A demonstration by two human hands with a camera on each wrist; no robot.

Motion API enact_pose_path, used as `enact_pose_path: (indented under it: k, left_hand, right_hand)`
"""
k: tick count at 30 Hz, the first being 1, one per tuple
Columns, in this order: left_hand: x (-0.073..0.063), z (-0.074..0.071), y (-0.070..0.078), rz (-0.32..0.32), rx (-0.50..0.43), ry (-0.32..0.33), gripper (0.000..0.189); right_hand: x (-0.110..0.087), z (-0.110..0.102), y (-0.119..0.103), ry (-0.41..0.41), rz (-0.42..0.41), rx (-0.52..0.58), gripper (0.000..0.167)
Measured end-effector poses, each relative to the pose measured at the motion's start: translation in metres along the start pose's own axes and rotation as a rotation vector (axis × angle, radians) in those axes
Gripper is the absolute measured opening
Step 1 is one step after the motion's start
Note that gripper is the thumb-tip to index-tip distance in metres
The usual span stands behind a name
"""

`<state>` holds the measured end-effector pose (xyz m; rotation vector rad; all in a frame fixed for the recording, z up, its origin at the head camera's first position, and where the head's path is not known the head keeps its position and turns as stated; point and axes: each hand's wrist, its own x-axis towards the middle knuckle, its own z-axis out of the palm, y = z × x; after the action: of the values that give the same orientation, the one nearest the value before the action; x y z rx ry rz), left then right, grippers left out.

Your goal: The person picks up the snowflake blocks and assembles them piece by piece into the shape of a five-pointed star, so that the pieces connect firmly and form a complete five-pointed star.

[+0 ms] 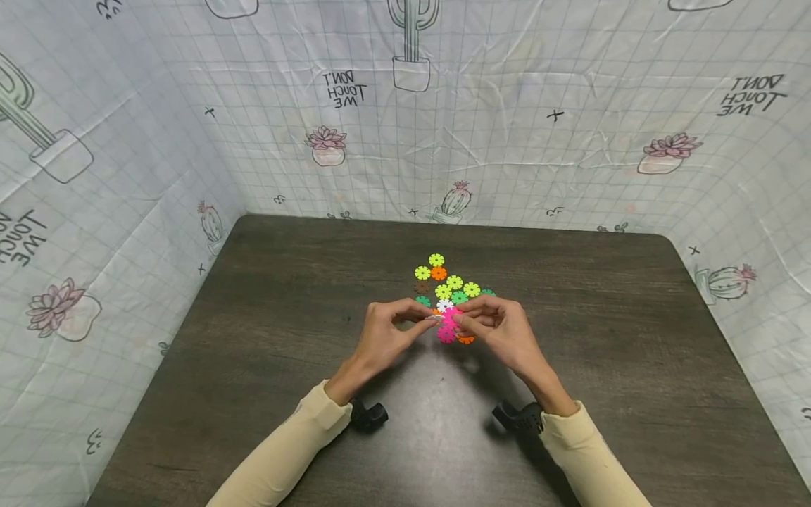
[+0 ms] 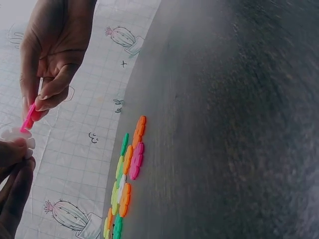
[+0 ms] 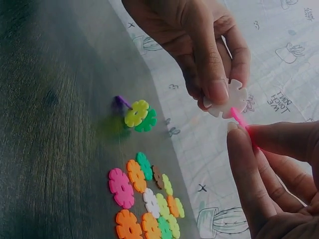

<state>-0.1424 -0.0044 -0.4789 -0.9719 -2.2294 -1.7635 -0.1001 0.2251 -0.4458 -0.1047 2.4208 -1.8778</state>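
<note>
My left hand [image 1: 385,329] pinches a white notched plastic disc [image 3: 238,97] between thumb and fingers. Opposite it, my right hand [image 1: 502,328] pinches a pink notched disc [image 3: 239,117], seen edge-on in both wrist views. The pink disc's edge meets the rim of the white one near a notch. Both hands are raised over the table, close together. Beneath them in the head view lie another pink disc [image 1: 446,334] and an orange disc [image 1: 466,339], both partly covered by the right hand or what it holds.
Loose discs lie grouped on the dark wooden table [image 1: 266,338], among them yellow-green [image 1: 472,289], orange [image 1: 438,273], brown [image 1: 422,287] and white [image 1: 444,305]. In the right wrist view, a yellow-green disc [image 3: 136,113] sits with a green and a purple one, apart from the group. A printed cloth [image 1: 494,141] hangs behind.
</note>
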Motion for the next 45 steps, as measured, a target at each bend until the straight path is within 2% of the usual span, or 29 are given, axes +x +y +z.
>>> enact_pose_path:
  k: [6,12,18,29,34,37,40,45]
  left_hand:
    - [-0.001,-0.001,0.0,0.074,0.055,0.013,0.009]
    - [-0.001,-0.001,0.001,0.156,0.11,0.031,0.007]
    - [-0.002,-0.002,0.001,0.192,0.099,0.035,0.006]
    - [-0.002,-0.004,0.002,0.254,0.146,-0.047,0.01]
    - [-0.001,-0.003,0.001,0.267,0.14,-0.019,0.008]
    - [0.0,-0.003,0.0,0.263,0.128,-0.011,0.009]
    - [0.002,-0.005,-0.001,0.265,0.125,-0.022,0.013]
    - [0.007,-0.011,-0.002,0.243,0.132,-0.028,0.016]
  right_hand:
    - [-0.002,-0.001,-0.002,-0.011,-0.012,0.008,0.02]
    - [-0.004,0.001,-0.004,-0.019,-0.01,0.073,0.021]
    - [-0.005,0.002,-0.002,-0.033,-0.011,0.114,0.024]
    - [-0.007,0.001,0.001,-0.08,-0.016,0.132,0.021]
    - [-0.006,0.001,0.0,-0.077,0.004,0.127,0.023]
    - [-0.003,0.0,0.002,-0.082,0.015,0.093,0.024]
    - [-0.001,-0.004,0.004,-0.076,0.018,0.015,0.026]
    - [0.005,-0.014,0.011,-0.014,-0.02,-0.211,0.027]
